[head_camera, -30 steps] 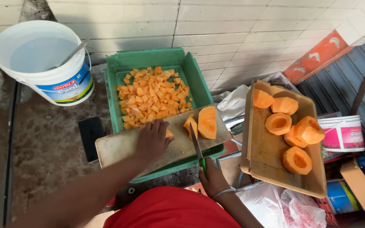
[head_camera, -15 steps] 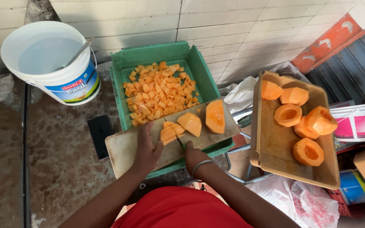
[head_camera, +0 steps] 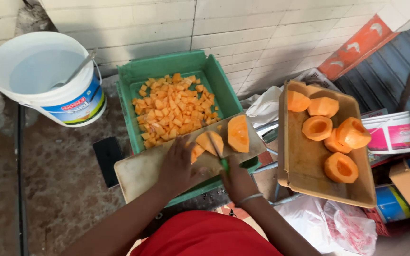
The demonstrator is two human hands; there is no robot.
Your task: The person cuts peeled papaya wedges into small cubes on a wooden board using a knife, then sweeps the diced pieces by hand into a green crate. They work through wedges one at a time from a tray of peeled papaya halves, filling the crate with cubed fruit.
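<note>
Green crate [head_camera: 224, 90] against the tiled wall, filled with small orange melon cubes [head_camera: 174, 106]. White bucket [head_camera: 48, 76] to its left on the worktop [head_camera: 58, 175], holding cloudy water and a metal ladle handle [head_camera: 77, 70] leaning on the rim. Tan tray [head_camera: 304, 166] to the right, carrying five peeled melon halves [head_camera: 330, 137], hollow sides up on at least two. Cutting board [head_camera: 141, 173] laid slantwise across the crate's near edge, bearing a large melon wedge [head_camera: 238, 133] at its far right corner and a smaller melon piece [head_camera: 207, 142] just beside it. Left hand [head_camera: 179, 166] flat on the board, fingers pressed against the smaller piece and hiding part of it. Right hand [head_camera: 237, 178] closed in a tight grip around the green handle of a knife [head_camera: 217, 149], blade running away from the body and a little leftward, long axis roughly across the board, edge down on the smaller piece. Dark flat phone [head_camera: 106, 154] lying on the worktop just left of the board. White tub with pink label [head_camera: 390, 132] beyond the tray's right side, partly hidden by it; white plastic bags [head_camera: 328, 225] below the tray; red shirt [head_camera: 200, 234] at the bottom edge, covering the near end of the worktop.
</note>
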